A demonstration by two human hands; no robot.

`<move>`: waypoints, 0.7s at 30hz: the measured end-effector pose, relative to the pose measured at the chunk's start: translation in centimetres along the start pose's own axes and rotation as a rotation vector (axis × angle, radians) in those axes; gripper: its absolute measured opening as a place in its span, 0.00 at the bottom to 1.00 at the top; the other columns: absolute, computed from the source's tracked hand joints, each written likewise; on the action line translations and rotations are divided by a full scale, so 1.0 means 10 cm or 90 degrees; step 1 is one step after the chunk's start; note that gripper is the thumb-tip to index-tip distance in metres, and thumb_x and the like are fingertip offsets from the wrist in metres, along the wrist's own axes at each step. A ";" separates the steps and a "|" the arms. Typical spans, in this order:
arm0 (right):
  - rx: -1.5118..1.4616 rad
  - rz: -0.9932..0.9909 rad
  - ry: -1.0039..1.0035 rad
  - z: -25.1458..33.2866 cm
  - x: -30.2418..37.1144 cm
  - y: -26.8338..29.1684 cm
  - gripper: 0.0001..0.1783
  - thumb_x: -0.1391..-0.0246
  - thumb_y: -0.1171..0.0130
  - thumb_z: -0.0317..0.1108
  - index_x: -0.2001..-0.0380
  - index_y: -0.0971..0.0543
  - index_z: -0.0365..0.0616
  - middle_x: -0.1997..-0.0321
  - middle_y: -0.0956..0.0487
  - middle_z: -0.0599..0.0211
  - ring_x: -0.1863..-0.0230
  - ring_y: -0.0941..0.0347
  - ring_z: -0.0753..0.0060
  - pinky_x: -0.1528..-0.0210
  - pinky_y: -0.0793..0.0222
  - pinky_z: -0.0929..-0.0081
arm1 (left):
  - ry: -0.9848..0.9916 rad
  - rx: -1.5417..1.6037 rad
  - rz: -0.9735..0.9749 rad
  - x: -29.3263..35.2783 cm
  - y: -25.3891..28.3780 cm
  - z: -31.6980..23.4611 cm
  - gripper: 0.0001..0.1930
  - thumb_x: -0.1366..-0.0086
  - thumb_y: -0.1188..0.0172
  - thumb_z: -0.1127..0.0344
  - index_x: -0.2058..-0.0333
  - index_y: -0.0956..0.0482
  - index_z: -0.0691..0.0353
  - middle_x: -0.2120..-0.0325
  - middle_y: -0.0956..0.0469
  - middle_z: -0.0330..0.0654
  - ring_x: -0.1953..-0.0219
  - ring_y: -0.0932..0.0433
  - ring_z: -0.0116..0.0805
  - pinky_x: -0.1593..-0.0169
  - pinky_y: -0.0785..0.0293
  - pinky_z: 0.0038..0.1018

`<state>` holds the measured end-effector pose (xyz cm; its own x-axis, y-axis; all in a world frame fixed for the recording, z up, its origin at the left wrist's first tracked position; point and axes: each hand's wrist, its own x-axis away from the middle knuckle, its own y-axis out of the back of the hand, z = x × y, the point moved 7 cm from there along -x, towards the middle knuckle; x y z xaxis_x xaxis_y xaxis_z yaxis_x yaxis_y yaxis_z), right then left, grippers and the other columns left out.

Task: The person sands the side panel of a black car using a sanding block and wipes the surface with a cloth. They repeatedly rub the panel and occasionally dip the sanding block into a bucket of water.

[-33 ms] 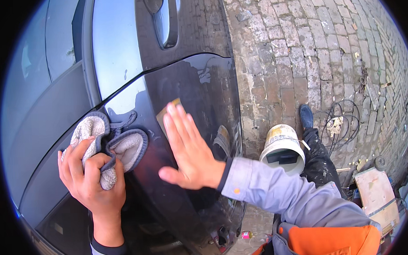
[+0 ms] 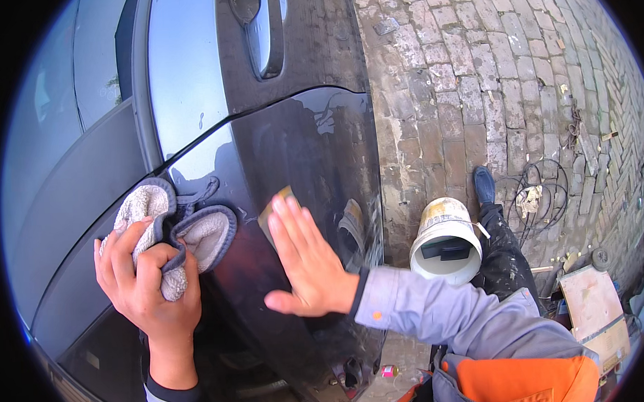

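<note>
My left hand is closed round a bunched light grey towel with dark trim and a dark cord-like loop. Hand and towel are over the edge of a dark car panel. On the same wet-looking panel my right hand lies flat, fingers stretched out and thumb apart. Under those fingertips is a thin tan sheet that looks like sandpaper, mostly covered by the hand. Its edges show beside and beyond the fingers.
A car door handle is above the panel seam. To the right, a stained white bucket with water and a dark block inside stands on brick paving. My shoe, a black cable and a wooden board are beyond.
My right hand has slid a little down and to the right along the panel, and the tan sheet has moved with it. My left hand still grips the towel.
</note>
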<state>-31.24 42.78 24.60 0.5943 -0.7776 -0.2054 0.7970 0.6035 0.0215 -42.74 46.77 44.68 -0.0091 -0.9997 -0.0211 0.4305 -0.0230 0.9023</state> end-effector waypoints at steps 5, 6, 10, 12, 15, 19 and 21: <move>-0.019 0.031 -0.005 0.20 0.65 -0.19 0.64 0.31 0.50 0.74 0.16 0.56 0.30 0.12 0.56 0.30 0.12 0.61 0.25 0.14 0.62 0.36 | 0.003 0.005 -0.011 -0.02 -0.01 -0.02 0.14 0.51 0.22 0.72 0.70 0.21 0.54 0.46 0.15 0.44 0.39 0.22 0.59 0.28 0.34 0.60; -0.028 -0.001 -0.008 0.08 0.49 -0.17 0.64 0.31 0.49 0.74 0.16 0.56 0.30 0.12 0.56 0.30 0.12 0.61 0.25 0.14 0.62 0.36 | 0.006 0.008 -0.018 -0.01 -0.01 -0.02 0.14 0.50 0.22 0.73 0.70 0.21 0.55 0.47 0.14 0.45 0.40 0.22 0.59 0.28 0.33 0.59; 0.124 0.036 -0.023 -0.51 -0.44 -0.14 0.63 0.30 0.50 0.73 0.16 0.57 0.32 0.11 0.58 0.33 0.11 0.64 0.28 0.14 0.64 0.36 | 0.010 0.013 -0.012 0.00 -0.03 -0.01 0.14 0.49 0.23 0.73 0.71 0.21 0.55 0.47 0.15 0.45 0.41 0.21 0.59 0.29 0.33 0.58; 0.049 -0.001 0.003 -0.40 -0.47 -0.04 0.63 0.30 0.50 0.73 0.16 0.57 0.31 0.11 0.59 0.32 0.11 0.64 0.27 0.14 0.64 0.36 | 0.010 0.011 -0.015 -0.01 -0.03 -0.02 0.14 0.49 0.23 0.73 0.71 0.22 0.55 0.47 0.15 0.45 0.41 0.21 0.58 0.29 0.33 0.59; -0.037 0.007 -0.012 0.08 0.14 -0.01 0.64 0.30 0.49 0.73 0.16 0.57 0.31 0.12 0.56 0.30 0.12 0.61 0.26 0.14 0.62 0.37 | 0.014 0.017 -0.007 -0.03 -0.03 -0.03 0.14 0.48 0.23 0.74 0.71 0.22 0.55 0.47 0.15 0.45 0.41 0.21 0.58 0.29 0.33 0.60; -0.027 -0.030 0.018 0.18 0.37 0.00 0.63 0.30 0.48 0.72 0.16 0.56 0.30 0.12 0.54 0.30 0.12 0.60 0.26 0.14 0.61 0.37 | 0.014 0.005 0.003 -0.04 -0.01 -0.04 0.14 0.48 0.22 0.74 0.71 0.23 0.55 0.47 0.15 0.45 0.41 0.22 0.58 0.29 0.33 0.60; 0.005 0.035 -0.018 -0.16 0.02 -0.11 0.63 0.30 0.48 0.72 0.16 0.57 0.30 0.12 0.56 0.30 0.12 0.61 0.25 0.14 0.61 0.37 | 0.018 0.015 0.011 -0.04 0.00 -0.04 0.15 0.48 0.22 0.74 0.72 0.23 0.54 0.47 0.15 0.45 0.40 0.22 0.59 0.29 0.33 0.60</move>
<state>-32.14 42.27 22.96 0.6399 -0.7480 -0.1763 0.7638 0.6442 0.0395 -42.39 47.14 44.50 0.0229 -0.9996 -0.0173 0.4090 -0.0064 0.9125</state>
